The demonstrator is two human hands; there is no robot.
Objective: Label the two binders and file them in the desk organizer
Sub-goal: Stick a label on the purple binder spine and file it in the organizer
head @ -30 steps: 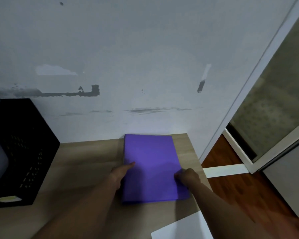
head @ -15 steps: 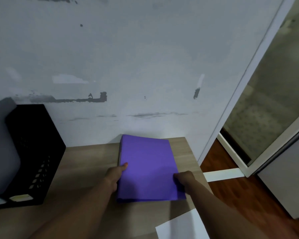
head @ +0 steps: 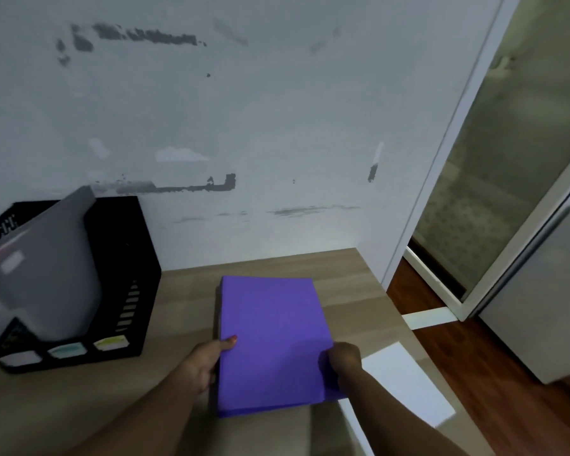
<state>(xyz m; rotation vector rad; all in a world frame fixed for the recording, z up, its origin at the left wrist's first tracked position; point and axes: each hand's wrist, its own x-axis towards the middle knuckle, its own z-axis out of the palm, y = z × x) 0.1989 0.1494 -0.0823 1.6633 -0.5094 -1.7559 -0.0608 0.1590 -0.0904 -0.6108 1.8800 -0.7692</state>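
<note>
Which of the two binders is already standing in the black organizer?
The grey binder, which leans upright in the black organizer at the left. The purple binder is on the desk, held by the left hand and right hand.

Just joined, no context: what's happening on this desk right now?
A person grips the purple binder by its two sides, left hand on the left edge and right hand on the right edge, over the wooden desk. A grey binder already stands in the black desk organizer at the left. A white sheet lies beside the right hand. The purple binder is not filed yet, and no label shows on its cover.
</note>
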